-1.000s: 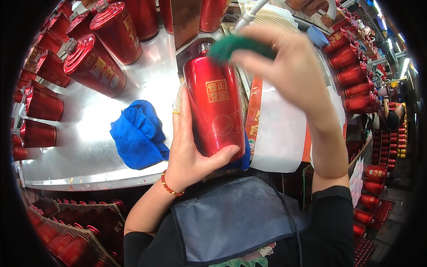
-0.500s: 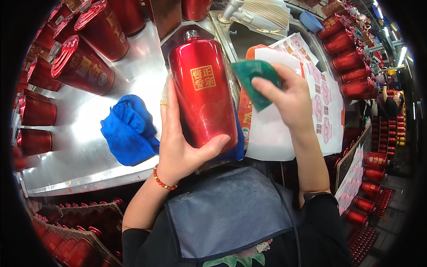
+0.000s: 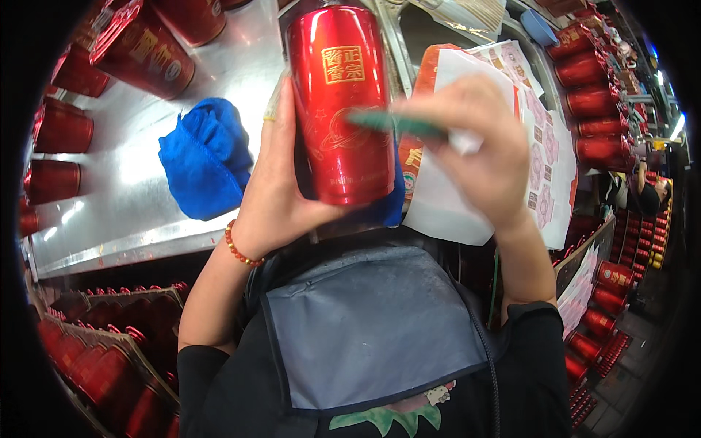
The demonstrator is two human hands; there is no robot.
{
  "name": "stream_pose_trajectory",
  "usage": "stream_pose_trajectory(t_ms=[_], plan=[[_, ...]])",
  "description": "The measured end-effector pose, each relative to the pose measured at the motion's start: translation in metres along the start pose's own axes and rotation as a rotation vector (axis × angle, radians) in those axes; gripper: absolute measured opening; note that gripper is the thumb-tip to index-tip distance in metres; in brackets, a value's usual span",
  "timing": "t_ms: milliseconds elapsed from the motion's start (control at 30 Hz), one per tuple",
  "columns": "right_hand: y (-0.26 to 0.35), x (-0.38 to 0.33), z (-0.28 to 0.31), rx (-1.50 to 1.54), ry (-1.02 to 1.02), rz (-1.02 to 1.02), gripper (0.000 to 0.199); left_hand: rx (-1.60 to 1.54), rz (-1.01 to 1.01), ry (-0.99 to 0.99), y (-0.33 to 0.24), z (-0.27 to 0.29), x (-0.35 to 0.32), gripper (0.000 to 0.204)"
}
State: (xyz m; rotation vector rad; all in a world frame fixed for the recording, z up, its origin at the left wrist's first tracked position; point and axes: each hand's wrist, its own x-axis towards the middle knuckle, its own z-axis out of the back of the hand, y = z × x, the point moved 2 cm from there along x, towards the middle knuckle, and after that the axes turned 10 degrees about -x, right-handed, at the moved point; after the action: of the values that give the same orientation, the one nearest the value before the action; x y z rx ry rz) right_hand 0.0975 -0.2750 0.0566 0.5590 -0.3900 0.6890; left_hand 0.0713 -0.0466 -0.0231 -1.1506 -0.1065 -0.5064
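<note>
Along the left rim, red cylinders (image 3: 62, 128) stand and lie on the shiny metal table (image 3: 139, 182), with more red ones (image 3: 109, 358) racked below its edge. A crumpled blue cloth (image 3: 204, 164) lies on the table just beside the left hand (image 3: 281, 186). That hand wears a bead bracelet (image 3: 237, 248) at the wrist and is wrapped around the left side and bottom of a tall red can (image 3: 339, 102), holding it upright above the table edge, in front of the chest. The can is glossy metallic red, with a gold square label near its top and faint gold line drawings lower on its wall; bright highlights run down its side. A bit of blue cloth (image 3: 387, 204) shows under its base. The right hand (image 3: 478, 146), blurred, is closed on a flat green pad (image 3: 398, 123) whose tip touches the can's front. Behind this hand lie white sticker sheets (image 3: 544, 168). Further right, more red cans (image 3: 595, 102) line a shelf. A grey apron (image 3: 365, 321) fills the lower middle.
</note>
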Motion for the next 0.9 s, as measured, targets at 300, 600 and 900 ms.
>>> stream_pose_trajectory(t_ms=[300, 600, 900], plan=[[0.033, -0.013, 0.019, -0.228, 0.013, -0.085, 0.035, -0.018, -0.049, -0.060, 0.001, -0.002, -0.001, 0.129], [0.044, -0.031, 0.012, -0.164, 0.009, -0.082, 0.049, 0.004, -0.105, -0.149, -0.012, -0.005, 0.002, 0.120], [0.056, -0.019, 0.006, -0.291, 0.073, 0.162, 0.058, 0.039, -0.021, -0.223, -0.028, -0.012, 0.002, 0.110]])
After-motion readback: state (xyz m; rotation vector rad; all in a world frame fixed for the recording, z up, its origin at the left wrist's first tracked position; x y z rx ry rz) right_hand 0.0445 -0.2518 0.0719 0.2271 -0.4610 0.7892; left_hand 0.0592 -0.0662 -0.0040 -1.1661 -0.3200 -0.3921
